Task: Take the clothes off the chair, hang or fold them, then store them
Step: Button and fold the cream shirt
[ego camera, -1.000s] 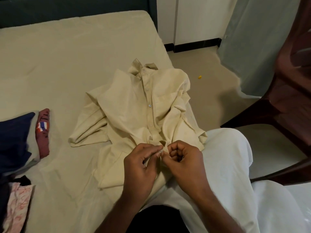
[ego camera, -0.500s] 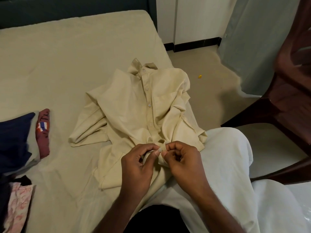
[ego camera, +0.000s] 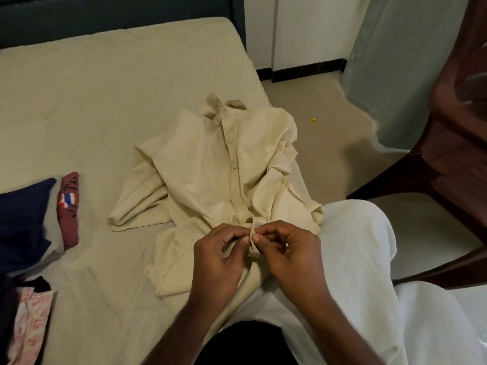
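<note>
Shirt [ego camera: 210, 180] placket is pinched between my left hand [ego camera: 218, 256] and right hand [ego camera: 292, 254], perhaps at a button.

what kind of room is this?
Likely a bedroom: a bed with a shirt spread on it, folded clothes at its edge, and a curtain by a chair.

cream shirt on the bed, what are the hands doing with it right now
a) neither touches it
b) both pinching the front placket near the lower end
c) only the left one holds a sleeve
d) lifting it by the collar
b: the left hand and right hand meet at the lower front of the cream shirt, fingertips pinching a small fold of the button strip, while the collar lies untouched at the far end on the bed.
</note>
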